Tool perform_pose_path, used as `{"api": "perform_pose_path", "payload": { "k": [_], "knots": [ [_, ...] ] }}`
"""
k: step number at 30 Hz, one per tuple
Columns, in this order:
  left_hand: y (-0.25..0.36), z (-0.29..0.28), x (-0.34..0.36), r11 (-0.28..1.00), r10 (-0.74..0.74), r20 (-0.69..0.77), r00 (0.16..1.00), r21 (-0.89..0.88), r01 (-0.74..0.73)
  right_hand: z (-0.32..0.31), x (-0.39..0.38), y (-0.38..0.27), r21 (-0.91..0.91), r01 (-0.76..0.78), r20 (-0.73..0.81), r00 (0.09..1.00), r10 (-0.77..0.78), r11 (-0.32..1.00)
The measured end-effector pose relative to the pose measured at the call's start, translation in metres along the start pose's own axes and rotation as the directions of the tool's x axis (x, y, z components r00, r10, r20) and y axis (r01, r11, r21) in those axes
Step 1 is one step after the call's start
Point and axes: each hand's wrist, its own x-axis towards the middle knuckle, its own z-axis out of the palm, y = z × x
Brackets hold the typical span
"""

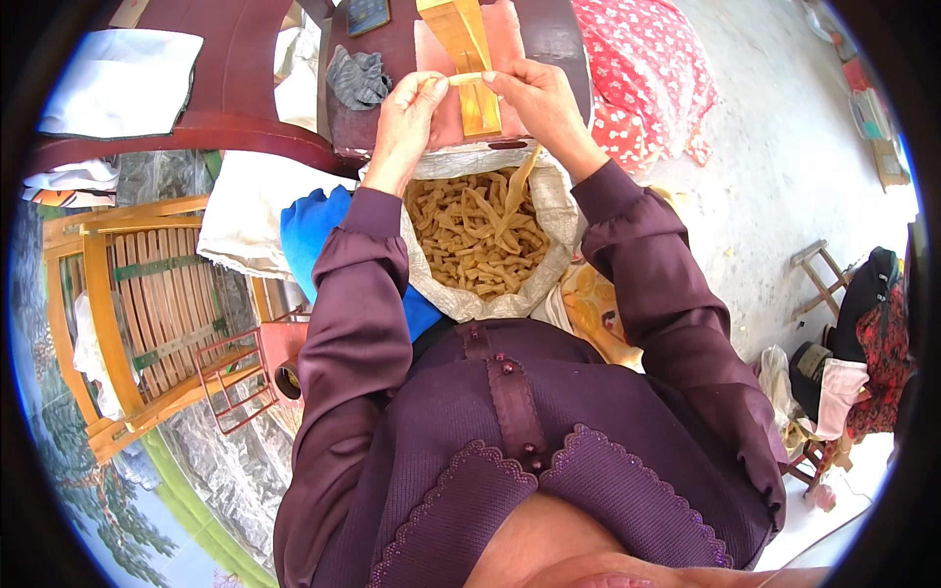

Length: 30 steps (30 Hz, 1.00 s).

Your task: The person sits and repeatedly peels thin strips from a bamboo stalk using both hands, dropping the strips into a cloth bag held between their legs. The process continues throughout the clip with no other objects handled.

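Note:
My left hand (406,120) and my right hand (545,104) are raised over the dark red table (539,29). Between them they pinch a short pale tan strip (467,78) by its two ends, thumbs and fingers closed. The strip lies level across a yellow wooden block-like tool (456,29), which stands on a pink cloth (505,29); whether strip and wood touch I cannot tell. Below my hands, an open white woven sack (561,211) holds many tan finger-like pieces (470,245). One longer piece (520,186) leans up out of the heap.
A crumpled grey cloth (359,78) lies on the table, left of my left hand. Beyond my right hand sits a red flowered cloth (642,73). At the left are a blue cloth (312,230) and a slatted wooden chair (167,304); a small stool (821,277) stands far right.

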Motion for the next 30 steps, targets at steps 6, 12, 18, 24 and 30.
{"api": "perform_pose_path", "payload": {
  "k": [6, 12, 18, 24, 30],
  "knots": [
    [-0.013, 0.001, 0.021, 0.988, -0.001, -0.031, 1.0, 0.157, 0.006, 0.005, 0.006, -0.001, -0.28, -0.054, -0.034, 0.998, 0.047, 0.958],
    [-0.023, 0.006, -0.002, 0.761, 0.094, -0.019, 0.995, 0.646, -0.06, 0.004, -0.002, 0.031, -0.581, 0.064, -0.042, 0.993, -0.109, 0.811],
    [-0.046, 0.015, -0.085, 0.988, -0.109, 0.069, 0.992, 0.116, 0.101, 0.013, -0.052, -0.021, -0.532, 0.533, 0.155, 0.825, -0.543, 0.658],
    [-0.061, 0.03, -0.131, 0.636, -0.278, 0.252, 0.927, -0.675, 0.375, 0.033, -0.101, -0.031, -0.219, 0.759, 0.367, 0.646, -0.669, 0.613],
    [-0.037, 0.02, -0.117, 0.656, -0.374, 0.111, 0.921, -0.67, 0.347, 0.032, -0.1, -0.025, 0.192, 0.091, 0.449, 0.877, -0.17, 0.977]
  ]
}}
